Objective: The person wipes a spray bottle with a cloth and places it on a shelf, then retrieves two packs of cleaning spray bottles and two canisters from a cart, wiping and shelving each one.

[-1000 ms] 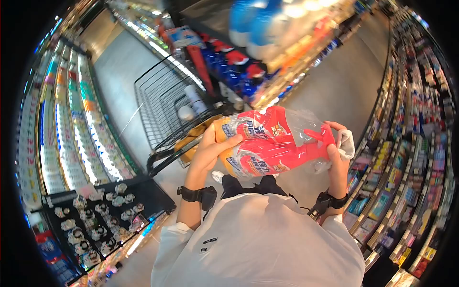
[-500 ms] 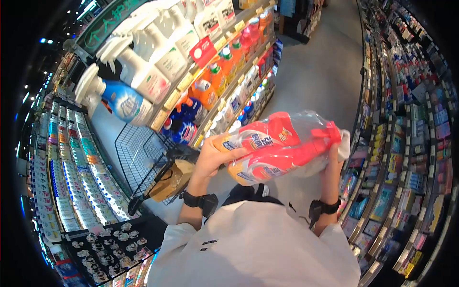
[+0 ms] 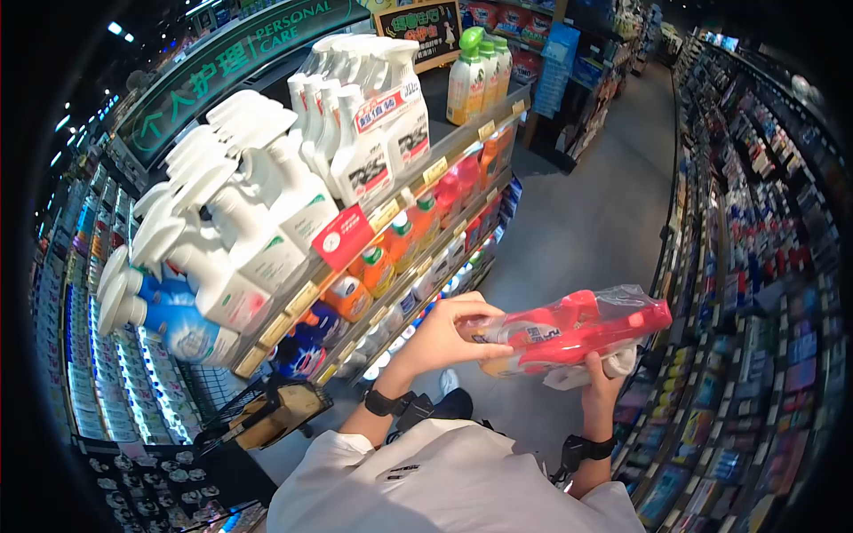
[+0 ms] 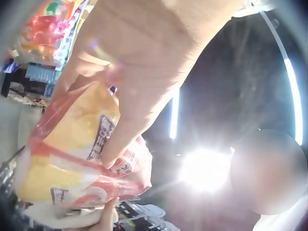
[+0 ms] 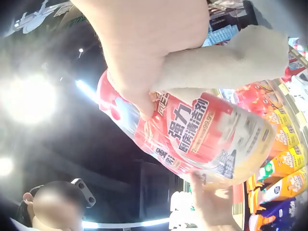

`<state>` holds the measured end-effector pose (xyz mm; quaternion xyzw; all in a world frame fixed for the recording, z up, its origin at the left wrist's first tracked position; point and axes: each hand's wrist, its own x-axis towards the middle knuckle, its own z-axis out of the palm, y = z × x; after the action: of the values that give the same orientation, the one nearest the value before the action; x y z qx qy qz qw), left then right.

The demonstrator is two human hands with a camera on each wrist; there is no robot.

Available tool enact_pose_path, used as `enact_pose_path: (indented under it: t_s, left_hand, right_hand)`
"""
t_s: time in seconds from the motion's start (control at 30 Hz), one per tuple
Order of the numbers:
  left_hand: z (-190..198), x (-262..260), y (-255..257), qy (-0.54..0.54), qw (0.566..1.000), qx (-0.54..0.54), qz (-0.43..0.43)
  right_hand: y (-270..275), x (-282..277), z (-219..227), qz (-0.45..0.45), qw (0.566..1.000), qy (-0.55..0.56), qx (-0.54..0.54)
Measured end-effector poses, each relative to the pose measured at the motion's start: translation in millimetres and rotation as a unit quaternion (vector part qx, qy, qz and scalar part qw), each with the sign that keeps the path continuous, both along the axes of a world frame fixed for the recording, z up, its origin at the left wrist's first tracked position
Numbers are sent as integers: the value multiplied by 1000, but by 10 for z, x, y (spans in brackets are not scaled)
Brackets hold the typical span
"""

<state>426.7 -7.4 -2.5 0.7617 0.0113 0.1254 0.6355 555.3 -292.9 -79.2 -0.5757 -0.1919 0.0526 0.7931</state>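
Both hands hold a plastic-wrapped pack of red kitchen cleaner bottles point(image 3: 555, 333) in front of the body. My left hand point(image 3: 444, 338) grips its base end, thumb on the near side and fingers around the far side. At the trigger end, my right hand point(image 3: 602, 388) holds the pack from below, with a white cloth point(image 3: 617, 361) bunched between palm and wrapper. The right wrist view shows the printed label point(image 5: 185, 127) and the cloth point(image 5: 216, 62) lying across it. In the left wrist view, the yellowish base of the pack point(image 4: 72, 139) faces the camera.
Close on the left stands a shelf unit point(image 3: 302, 306) topped with white spray bottles point(image 3: 267, 195) and a blue one point(image 3: 182, 324). A wire shopping cart point(image 3: 209, 391) with a brown box point(image 3: 280, 417) sits below it. Stocked shelves point(image 3: 755, 311) line the right of the aisle floor point(image 3: 586, 204).
The view has swung, bringing the spray-bottle shelf close and the cart to the lower left. Both hands have shifted right and lower with the pack, which now lies more edge-on.
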Motion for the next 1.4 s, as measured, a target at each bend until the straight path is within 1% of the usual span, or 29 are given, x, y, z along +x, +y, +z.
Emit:
enact_pose_path:
  t_s: [0.1,0.13,0.17,0.23,0.27,0.37,0.4,0.5,0.53,0.57,0.6,0.63,0.7,0.73,0.8,0.83,0.87,0.9,0.97,1.0,1.03,1.07,1.1,1.17,1.23,1.3,1.33,1.37,1.4]
  left_hand:
    - [98,364,186,-6,995,92,-25]
    - [150,485,236,22,994,102,-43]
    - [138,615,251,32,995,95,-29]
    - [102,915,232,56,995,85,0]
    - [-28,1107,242,46,998,-37,25]
    - [-443,1539,395,29,993,-82,85]
    - [-424,1633,451,39,992,-88,85]
    - [-264,1848,591,52,984,-33,169]
    - [-255,1925,623,71,975,-116,178]
    - [-265,1993,632,72,966,-114,221]
    - [-191,2074,628,46,960,-32,273]
    - [-107,2150,612,24,945,53,321]
    - [-136,2281,574,12,923,51,380]
    - [-141,2335,552,5,912,51,407]
    - [-84,2355,503,5,897,46,439]
    - [-57,2373,472,3,890,43,453]
    - [-33,2430,422,-40,868,36,493]
    - [-3,2445,383,-46,854,19,517]
    - [32,2428,328,-63,826,-17,559]
    - [3,2421,335,-78,819,-43,567]
    - [35,2449,334,-62,800,-33,596]
    - [114,2484,328,-47,781,-23,623]
    - [192,2500,341,-32,762,-12,647]
    - [314,2489,428,-54,752,97,650]
    - [293,2496,518,-74,741,112,658]
    - [196,2452,539,-78,733,38,675]
    - [130,2415,562,-101,731,107,666]
    - [125,2425,565,-134,728,37,671]
    - [211,2462,568,-166,720,-33,673]
  right_hand:
    - [122,561,45,10,999,-46,-5]
    - [196,728,62,18,998,-62,-19]
    - [273,854,74,13,997,-60,-46]
    - [624,1009,332,7,994,-52,-96]
    - [851,1099,495,18,989,-114,-87]
    - [1163,1574,460,77,980,-89,-159]
    - [1297,1726,449,86,986,-66,-127]
    - [1629,2267,405,133,984,-85,-85]
    - [1703,2469,360,179,976,-74,-96]
    - [1780,2690,313,225,967,-64,-105]
    - [1890,2912,294,270,955,-57,-111]
    - [2017,3095,315,312,942,-51,-109]
    - [2256,3396,400,388,915,-37,-101]
    - [2327,3569,413,424,896,-48,-118]
    - [2505,3879,333,473,879,-40,-48]
    - [2617,3954,372,495,868,-36,-15]
    - [2746,4002,442,481,875,-43,19]
    - [2875,4131,483,490,868,-78,23]
    - [3126,4306,668,443,889,-106,42]
    - [3247,4431,675,406,906,-115,35]
    - [3366,4535,700,364,922,-124,28]
    - [3483,4597,749,331,929,-163,23]
    - [3603,4614,794,326,931,-165,21]
    - [3818,4647,909,310,935,-172,18]
    - [3993,4757,994,321,925,-201,-11]
    - [4182,4815,1036,316,915,-247,-31]
    - [4251,4825,1061,308,913,-260,-55]
    - [4311,4821,1087,325,908,-260,-47]
    - [4368,4775,1164,343,902,-259,-38]
